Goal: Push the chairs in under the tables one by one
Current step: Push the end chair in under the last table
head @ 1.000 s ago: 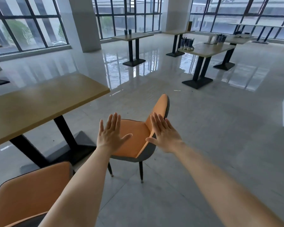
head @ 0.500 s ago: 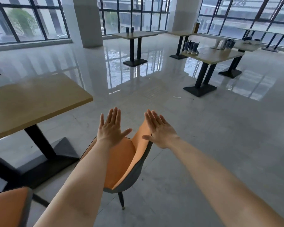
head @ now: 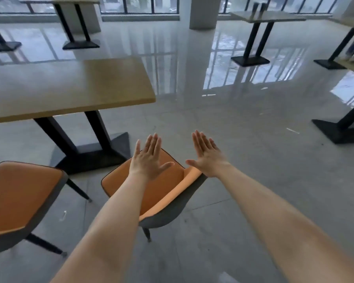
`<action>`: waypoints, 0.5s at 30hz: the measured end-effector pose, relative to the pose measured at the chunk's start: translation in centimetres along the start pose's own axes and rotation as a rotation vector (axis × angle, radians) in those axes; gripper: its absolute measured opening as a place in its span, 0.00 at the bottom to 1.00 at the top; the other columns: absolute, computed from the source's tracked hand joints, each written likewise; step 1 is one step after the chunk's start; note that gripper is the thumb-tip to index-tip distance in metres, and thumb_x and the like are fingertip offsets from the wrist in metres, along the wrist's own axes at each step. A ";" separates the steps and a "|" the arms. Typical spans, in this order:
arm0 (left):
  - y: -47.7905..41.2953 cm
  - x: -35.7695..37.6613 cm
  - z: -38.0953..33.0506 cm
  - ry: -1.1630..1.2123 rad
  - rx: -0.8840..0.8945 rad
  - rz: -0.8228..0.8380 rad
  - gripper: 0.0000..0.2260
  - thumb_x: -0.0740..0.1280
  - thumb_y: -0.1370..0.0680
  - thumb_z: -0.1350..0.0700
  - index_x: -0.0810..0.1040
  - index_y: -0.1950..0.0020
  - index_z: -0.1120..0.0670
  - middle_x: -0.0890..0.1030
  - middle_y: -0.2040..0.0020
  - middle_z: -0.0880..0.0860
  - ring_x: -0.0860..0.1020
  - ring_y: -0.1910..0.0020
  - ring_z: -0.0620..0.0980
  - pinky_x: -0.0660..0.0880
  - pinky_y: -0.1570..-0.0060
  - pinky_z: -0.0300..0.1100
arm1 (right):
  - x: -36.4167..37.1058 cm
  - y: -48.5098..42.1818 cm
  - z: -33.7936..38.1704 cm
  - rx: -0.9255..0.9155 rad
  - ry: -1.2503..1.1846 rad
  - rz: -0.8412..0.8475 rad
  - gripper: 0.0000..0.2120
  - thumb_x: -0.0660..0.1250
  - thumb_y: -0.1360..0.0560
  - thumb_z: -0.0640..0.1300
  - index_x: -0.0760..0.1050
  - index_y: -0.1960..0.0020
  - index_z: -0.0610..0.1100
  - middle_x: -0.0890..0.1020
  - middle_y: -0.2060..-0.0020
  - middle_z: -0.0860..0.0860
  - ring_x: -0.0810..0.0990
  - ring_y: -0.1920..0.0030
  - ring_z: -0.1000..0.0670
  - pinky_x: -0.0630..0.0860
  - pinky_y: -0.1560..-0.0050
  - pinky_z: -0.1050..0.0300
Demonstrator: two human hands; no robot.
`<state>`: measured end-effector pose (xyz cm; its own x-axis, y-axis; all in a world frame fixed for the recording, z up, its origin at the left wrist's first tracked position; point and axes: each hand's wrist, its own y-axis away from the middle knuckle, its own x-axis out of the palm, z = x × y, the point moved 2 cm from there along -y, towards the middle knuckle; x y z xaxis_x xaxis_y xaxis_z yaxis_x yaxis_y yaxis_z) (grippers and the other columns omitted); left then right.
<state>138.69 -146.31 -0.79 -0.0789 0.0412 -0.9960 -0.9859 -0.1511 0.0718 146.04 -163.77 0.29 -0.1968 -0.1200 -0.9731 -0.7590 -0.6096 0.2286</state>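
Note:
An orange chair with a grey shell point(head: 164, 193) stands on the floor just right of a wooden table point(head: 70, 88) on black legs, out from under the tabletop. My left hand point(head: 148, 160) hovers flat over its seat, fingers straight. My right hand point(head: 207, 156) is held flat above the chair's backrest edge, fingers straight too. Neither hand holds anything; I cannot tell whether they touch the chair. A second orange chair point(head: 20, 197) stands at the lower left, beside the same table.
The table's black base plate point(head: 94, 154) lies on the floor in front of the chairs. More tables on black bases stand at the back left point(head: 76, 23), back right point(head: 258, 35) and far right point(head: 343, 127). A white pillar point(head: 204, 11) rises behind.
The view has swung left and moved closer, so the table now fills the upper left and the second chair shows more fully. Both hands stay flat over the nearer chair.

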 end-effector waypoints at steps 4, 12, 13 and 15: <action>1.2 1.6 -3.6 0.062 -0.209 0.026 0.39 0.47 0.24 0.33 0.35 0.25 0.57 0.36 0.24 0.54 0.38 0.25 0.52 0.35 0.29 0.51 | 0.6 -1.4 -3.0 -0.202 0.052 0.058 0.38 0.46 0.22 0.63 0.22 0.35 0.44 0.30 0.27 0.47 0.31 0.26 0.49 0.33 0.27 0.53; 4.6 3.9 -10.3 0.135 -0.367 0.128 0.44 0.53 0.27 0.31 0.37 0.25 0.55 0.38 0.23 0.54 0.37 0.25 0.53 0.36 0.28 0.52 | 3.0 -1.1 -5.5 -0.467 0.045 0.162 0.45 0.53 0.24 0.64 0.26 0.28 0.43 0.32 0.26 0.47 0.37 0.25 0.49 0.39 0.26 0.51; 4.7 4.3 -10.6 0.137 -0.372 0.145 0.44 0.55 0.28 0.31 0.37 0.24 0.54 0.38 0.23 0.54 0.38 0.25 0.53 0.36 0.28 0.53 | 3.3 -1.4 -5.5 -0.489 0.048 0.176 0.47 0.55 0.25 0.64 0.26 0.28 0.43 0.33 0.26 0.47 0.38 0.25 0.48 0.40 0.26 0.51; 4.7 4.9 -10.8 0.139 -0.376 0.143 0.44 0.60 0.27 0.34 0.40 0.24 0.52 0.39 0.23 0.55 0.40 0.24 0.54 0.38 0.28 0.54 | 4.0 -1.8 -5.3 -0.524 0.043 0.190 0.50 0.59 0.26 0.64 0.26 0.28 0.43 0.34 0.25 0.46 0.40 0.24 0.48 0.42 0.26 0.50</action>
<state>135.29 -157.50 -5.88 -0.1648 -0.1361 -0.9769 -0.8419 -0.4966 0.2113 149.85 -167.31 -4.20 -0.2662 -0.2912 -0.9189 -0.3002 -0.8808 0.3661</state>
